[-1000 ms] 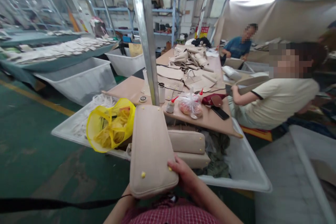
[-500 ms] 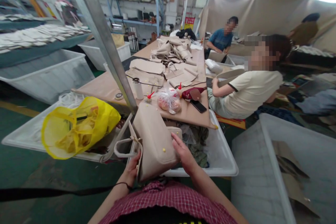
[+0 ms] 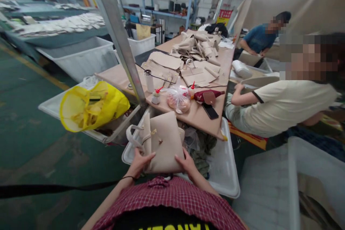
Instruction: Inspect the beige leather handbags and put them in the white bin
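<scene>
A beige handbag (image 3: 166, 143) lies tilted between my two hands, in front of my body and above a white bin. Its looped handle (image 3: 132, 137) sticks out to the left, and small gold-coloured hardware shows on the face turned up. My left hand (image 3: 140, 162) grips the bag near the handle end, thumb on top and fingers partly hidden. On the opposite edge, my right hand (image 3: 186, 161) holds the bag with the thumb on its upper face and the other fingers beside and behind it.
Beyond the bag, a worktable (image 3: 194, 124) bears beige pieces (image 3: 199, 45), a plastic bag (image 3: 178, 100), red-tipped bottles and a phone (image 3: 210, 110). A metal post (image 3: 115, 36) rises at its left corner. A yellow bag (image 3: 107, 106) lies left. Two people sit right, near a large bin (image 3: 265, 176).
The handbag has been turned, so its hardware face shows instead of its studded base. My left thumb now lies on top. The view has swung left.
</scene>
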`<state>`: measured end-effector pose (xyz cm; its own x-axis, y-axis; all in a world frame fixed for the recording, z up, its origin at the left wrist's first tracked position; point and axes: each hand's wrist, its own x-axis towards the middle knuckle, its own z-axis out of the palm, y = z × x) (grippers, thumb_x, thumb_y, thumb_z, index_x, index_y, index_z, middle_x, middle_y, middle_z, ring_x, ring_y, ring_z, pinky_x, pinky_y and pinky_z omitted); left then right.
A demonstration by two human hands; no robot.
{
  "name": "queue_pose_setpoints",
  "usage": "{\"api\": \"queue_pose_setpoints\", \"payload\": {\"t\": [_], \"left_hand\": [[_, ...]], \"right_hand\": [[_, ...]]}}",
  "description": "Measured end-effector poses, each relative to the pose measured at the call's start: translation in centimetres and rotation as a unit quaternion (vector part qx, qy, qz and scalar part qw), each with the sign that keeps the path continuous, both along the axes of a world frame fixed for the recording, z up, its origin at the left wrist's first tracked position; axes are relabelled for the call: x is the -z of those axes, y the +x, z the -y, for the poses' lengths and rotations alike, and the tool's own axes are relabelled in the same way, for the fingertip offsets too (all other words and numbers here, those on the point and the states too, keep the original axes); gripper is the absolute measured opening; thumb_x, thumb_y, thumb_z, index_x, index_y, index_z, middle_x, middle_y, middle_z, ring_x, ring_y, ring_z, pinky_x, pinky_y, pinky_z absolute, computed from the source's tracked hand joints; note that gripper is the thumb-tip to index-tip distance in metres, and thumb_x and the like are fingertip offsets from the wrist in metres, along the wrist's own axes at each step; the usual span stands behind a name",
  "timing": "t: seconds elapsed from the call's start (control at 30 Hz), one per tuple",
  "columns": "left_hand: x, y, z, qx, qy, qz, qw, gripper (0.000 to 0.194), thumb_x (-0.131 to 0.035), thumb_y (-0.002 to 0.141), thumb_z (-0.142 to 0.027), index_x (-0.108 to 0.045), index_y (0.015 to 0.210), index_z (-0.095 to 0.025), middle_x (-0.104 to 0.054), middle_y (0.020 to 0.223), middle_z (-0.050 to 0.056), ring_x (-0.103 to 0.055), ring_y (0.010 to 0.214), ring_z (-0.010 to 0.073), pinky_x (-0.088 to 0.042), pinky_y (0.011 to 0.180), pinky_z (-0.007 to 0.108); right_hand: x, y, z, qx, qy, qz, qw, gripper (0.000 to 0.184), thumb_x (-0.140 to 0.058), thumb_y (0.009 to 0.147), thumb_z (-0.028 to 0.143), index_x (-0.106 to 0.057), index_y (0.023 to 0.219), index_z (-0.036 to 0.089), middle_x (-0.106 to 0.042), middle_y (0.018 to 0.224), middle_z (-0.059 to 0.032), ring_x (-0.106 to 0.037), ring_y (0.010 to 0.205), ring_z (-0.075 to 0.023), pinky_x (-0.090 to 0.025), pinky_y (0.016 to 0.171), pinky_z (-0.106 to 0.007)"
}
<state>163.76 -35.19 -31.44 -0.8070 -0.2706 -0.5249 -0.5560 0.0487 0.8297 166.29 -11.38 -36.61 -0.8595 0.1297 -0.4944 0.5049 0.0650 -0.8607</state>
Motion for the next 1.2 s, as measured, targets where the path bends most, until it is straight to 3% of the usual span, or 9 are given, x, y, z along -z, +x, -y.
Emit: {"api": "queue_pose_setpoints", "payload": {"t": [0.07,0.17,0.33,0.43,0.57,0.7,0.83,1.0,1.2], "left_hand": [[-0.4,0.0,-0.5,-0.008,-0.025,-0.015,1.0,0.066,-0.082,0.057,-0.017,-0.052,0.115,-0.011,-0.067,0.103,0.013,-0.065,0.09,0.0256,-0.052,0.075,0.029],[-1.0,-0.2,-0.2,-0.067,0.044,0.021,0.997,0.035,-0.063,0.056,-0.003,-0.06,0.091,-0.01,-0.067,0.073,0.007,-0.064,0.064,0.0203,-0.05,0.058,0.026],[-4.2,0.6,1.3,-0.133,0.2,0.022,0.97,0.04,-0.07,0.053,-0.003,-0.061,0.091,-0.01,-0.07,0.073,0.008,-0.066,0.06,0.0214,-0.056,0.058,0.03],[-7.0,1.3,0.6,-0.094,0.249,-0.003,0.964,0.046,-0.077,0.053,-0.006,-0.063,0.097,-0.01,-0.072,0.077,0.01,-0.069,0.063,0.0235,-0.058,0.058,0.031],[-9.2,1.6,-1.3,-0.062,0.28,-0.014,0.958,0.051,-0.083,0.05,-0.007,-0.065,0.098,-0.009,-0.074,0.083,0.013,-0.071,0.068,0.0259,-0.06,0.06,0.03],[-8.9,1.1,-1.3,-0.058,0.283,-0.018,0.957,0.048,-0.083,0.051,-0.006,-0.065,0.096,-0.009,-0.074,0.081,0.012,-0.071,0.066,0.0264,-0.061,0.057,0.031],[-7.7,1.1,0.4,-0.048,0.26,-0.027,0.964,0.042,-0.079,0.057,-0.003,-0.064,0.095,-0.01,-0.074,0.081,0.012,-0.071,0.063,0.0257,-0.062,0.059,0.032],[-7.9,1.5,1.3,-0.049,0.235,-0.011,0.971,0.038,-0.071,0.061,0.003,-0.062,0.097,-0.009,-0.074,0.08,0.012,-0.071,0.064,0.0261,-0.062,0.057,0.031],[-8.6,1.3,1.1,-0.075,0.226,-0.005,0.971,0.032,-0.06,0.068,0.008,-0.06,0.097,-0.006,-0.073,0.077,0.014,-0.071,0.061,0.0259,-0.061,0.052,0.03]], "right_hand": [[0.4,-0.2,-0.6,0.003,0.003,-0.006,1.0,0.105,-0.07,0.055,0.061,-0.046,0.143,0.01,-0.057,0.135,-0.016,-0.053,0.125,-0.034,-0.04,0.108,-0.044],[1.5,-0.2,-1.9,0.018,-0.002,-0.009,1.0,0.096,-0.065,0.058,0.068,-0.053,0.136,0.013,-0.06,0.132,-0.0141,-0.055,0.124,-0.0318,-0.041,0.108,-0.042],[2.9,0.7,-3.5,0.051,0.007,0.009,0.999,0.094,-0.049,0.058,0.084,-0.062,0.116,0.012,-0.066,0.119,-0.0205,-0.061,0.114,-0.0355,-0.048,0.099,-0.049],[1.4,0.4,-3.4,0.116,0.084,-0.02,0.989,0.106,-0.048,0.054,0.086,-0.056,0.123,0.006,-0.047,0.14,-0.0286,-0.04,0.136,-0.0393,-0.029,0.116,-0.051],[-3.1,-1.3,-2.5,0.124,0.139,-0.182,0.966,0.092,-0.047,0.074,0.072,-0.043,0.138,0.006,-0.033,0.154,-0.0186,-0.031,0.144,-0.0252,-0.022,0.121,-0.039],[-6.1,-3.0,-2.2,0.032,0.218,-0.237,0.946,0.081,-0.062,0.073,0.046,-0.044,0.139,0.002,-0.035,0.152,-0.0206,-0.035,0.141,-0.0279,-0.03,0.117,-0.04],[-6.3,-3.3,-3.3,-0.049,0.269,-0.168,0.947,0.042,-0.053,0.08,0.022,-0.065,0.117,0.006,-0.064,0.118,-0.0169,-0.059,0.11,-0.028,-0.045,0.099,-0.04],[-6.5,-2.7,-4.9,-0.046,0.289,-0.153,0.944,0.027,-0.049,0.083,0.016,-0.073,0.092,0.01,-0.067,0.093,-0.0137,-0.06,0.091,-0.0263,-0.046,0.085,-0.037],[-6.8,-3.0,-5.0,-0.023,0.284,-0.163,0.945,0.031,-0.051,0.08,0.017,-0.072,0.103,0.012,-0.068,0.103,-0.0123,-0.061,0.099,-0.0243,-0.046,0.091,-0.035]]}}
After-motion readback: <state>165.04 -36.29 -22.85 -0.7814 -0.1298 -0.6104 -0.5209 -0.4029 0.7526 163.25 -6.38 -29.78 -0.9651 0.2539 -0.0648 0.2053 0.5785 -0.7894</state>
